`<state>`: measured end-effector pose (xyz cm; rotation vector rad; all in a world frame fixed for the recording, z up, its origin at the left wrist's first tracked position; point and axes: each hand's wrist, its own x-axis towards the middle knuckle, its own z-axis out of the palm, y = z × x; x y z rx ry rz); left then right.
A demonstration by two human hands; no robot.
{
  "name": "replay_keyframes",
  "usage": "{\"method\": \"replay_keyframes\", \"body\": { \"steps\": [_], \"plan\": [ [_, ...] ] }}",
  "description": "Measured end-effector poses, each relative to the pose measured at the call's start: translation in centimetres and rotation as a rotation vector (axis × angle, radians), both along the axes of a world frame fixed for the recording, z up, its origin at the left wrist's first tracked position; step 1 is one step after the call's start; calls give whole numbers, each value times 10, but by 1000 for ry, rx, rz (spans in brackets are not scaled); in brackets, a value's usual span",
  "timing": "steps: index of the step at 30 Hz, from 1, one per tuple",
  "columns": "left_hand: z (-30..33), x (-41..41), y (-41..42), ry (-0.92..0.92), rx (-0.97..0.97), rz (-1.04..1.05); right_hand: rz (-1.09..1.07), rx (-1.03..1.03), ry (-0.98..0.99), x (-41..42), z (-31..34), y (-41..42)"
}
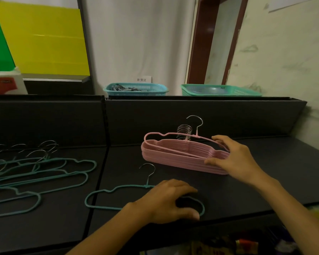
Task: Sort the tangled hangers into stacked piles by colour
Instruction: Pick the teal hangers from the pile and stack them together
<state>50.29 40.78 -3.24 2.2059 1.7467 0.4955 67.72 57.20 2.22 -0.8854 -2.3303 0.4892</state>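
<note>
On the right half of the dark surface sits the pink hanger stack, hooks all bunched together at the back, so that colour looks nearly done. The right hand has its fingers curled around the right end of the top pink hanger, which is tilted up off the stack with its hook standing higher than the rest. My guess is it's being lined up so it drops flush onto the others instead of sliding off.

Closer to the front edge, the left hand lies over the right end of a single teal hanger lying flat, fingers bent around its loop, so it looks like a grip rather than a flat press. Probably it's getting pulled out to join the loose teal hangers on the left section, which are spread and overlapping, not yet a neat pile.

Room-wise: there's a seam between the two sections of the surface that the single teal hanger straddles, so a hook could snag there when it slides left. A raised black back panel blocks the far side right behind the pink hooks. Beyond it a blue basket and a green basket are well out of the way. Open space is mostly right of the pink stack.
</note>
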Motion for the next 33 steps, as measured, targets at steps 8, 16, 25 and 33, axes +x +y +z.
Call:
{"method": "replay_keyframes", "body": {
  "steps": [8,16,25,33],
  "plan": [
    [17,-86,-3,77,408,280,11,-15,-62,-27,-7,14],
    [18,-126,28,118,418,390,-13,-22,-140,-39,-15,27],
    [14,-137,52,-37,271,419,-8,-67,-125,-40,-18,35],
    [15,-144,58,-104,255,392,15,-43,-162,-38,-18,37]
  ]
}}
